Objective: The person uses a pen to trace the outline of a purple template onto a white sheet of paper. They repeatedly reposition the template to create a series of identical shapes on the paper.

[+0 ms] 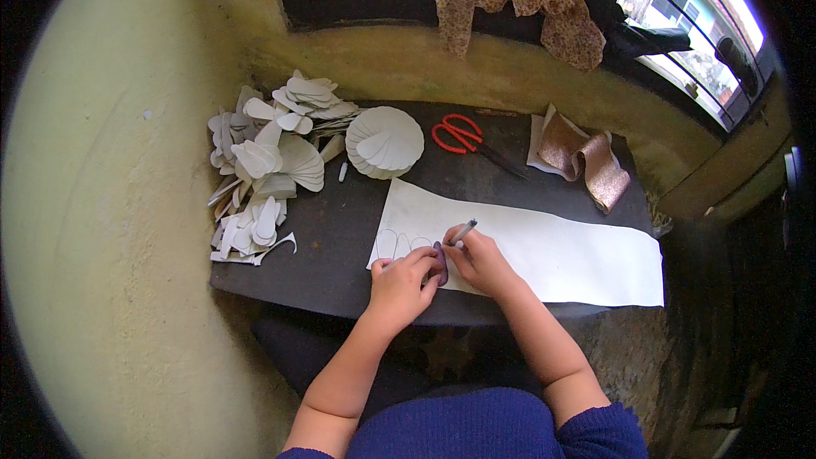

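Note:
A long white sheet [561, 255] lies across the front of the dark table, with outlines of rounded shapes [395, 244] drawn near its left end. My left hand [405, 283] presses on the sheet and holds a narrow, dark purple template [441, 265] under its fingertips; part of the template is hidden. Right beside it, my right hand [481, 262] grips a pen [464, 231], its tip down by the template's edge. The pen's point is hidden by the fingers.
Piled white cut-outs [263, 149] cover the table's left side, beside a round fanned stack [385, 143] and a small white marker [343, 172]. Red-handled scissors [459, 134] lie at the back. Shiny brown strips [586, 161] rest at back right. The dark tabletop [331, 229] meets the wall.

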Motion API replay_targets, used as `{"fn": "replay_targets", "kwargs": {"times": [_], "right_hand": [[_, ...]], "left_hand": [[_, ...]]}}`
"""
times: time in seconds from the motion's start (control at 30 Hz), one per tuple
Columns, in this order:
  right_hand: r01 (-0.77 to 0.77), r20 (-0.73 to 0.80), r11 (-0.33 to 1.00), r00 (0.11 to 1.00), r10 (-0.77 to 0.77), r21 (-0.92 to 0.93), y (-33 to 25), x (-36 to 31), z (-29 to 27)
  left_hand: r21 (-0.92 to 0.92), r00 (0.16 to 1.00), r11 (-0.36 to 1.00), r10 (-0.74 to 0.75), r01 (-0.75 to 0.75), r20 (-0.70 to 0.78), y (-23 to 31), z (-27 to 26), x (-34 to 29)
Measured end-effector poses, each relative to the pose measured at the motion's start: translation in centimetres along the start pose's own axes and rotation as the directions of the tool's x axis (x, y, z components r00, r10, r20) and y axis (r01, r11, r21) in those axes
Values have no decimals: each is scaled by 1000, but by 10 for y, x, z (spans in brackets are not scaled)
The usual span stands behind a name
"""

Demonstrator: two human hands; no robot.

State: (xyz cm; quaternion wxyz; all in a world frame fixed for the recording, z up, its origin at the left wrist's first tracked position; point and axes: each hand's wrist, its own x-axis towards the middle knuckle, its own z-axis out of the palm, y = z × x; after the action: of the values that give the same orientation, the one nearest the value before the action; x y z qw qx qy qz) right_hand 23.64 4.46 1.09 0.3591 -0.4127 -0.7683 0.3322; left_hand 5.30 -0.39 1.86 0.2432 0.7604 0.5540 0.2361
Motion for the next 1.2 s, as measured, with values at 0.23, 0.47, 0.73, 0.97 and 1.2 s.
{"fn": "replay_targets", "kwargs": {"times": [0.23, 0.47, 0.73, 0.97, 1.2], "right_hand": [[91, 3, 996, 996, -91, 18, -3, -8, -3], [14, 19, 1000, 1000, -14, 15, 4, -10, 0], [-6, -19, 998, 1000, 7, 58, -7, -5, -2], [93, 27, 993, 995, -95, 66, -6, -15, -1], [-45, 43, 998, 998, 44, 39, -8, -14, -5]], "left_hand": [[-1, 1000, 1000, 13, -13, -12, -2, 0, -1], [-10, 1000, 1000, -1, 1, -8, -1, 0, 0], [-13, 1000, 1000, -7, 7, 0, -1, -1, 1], [-30, 1000, 1000, -2, 2, -7, 0, -1, 1], [-39, 1000, 999, -3, 3, -1, -2, -2, 0]]}}
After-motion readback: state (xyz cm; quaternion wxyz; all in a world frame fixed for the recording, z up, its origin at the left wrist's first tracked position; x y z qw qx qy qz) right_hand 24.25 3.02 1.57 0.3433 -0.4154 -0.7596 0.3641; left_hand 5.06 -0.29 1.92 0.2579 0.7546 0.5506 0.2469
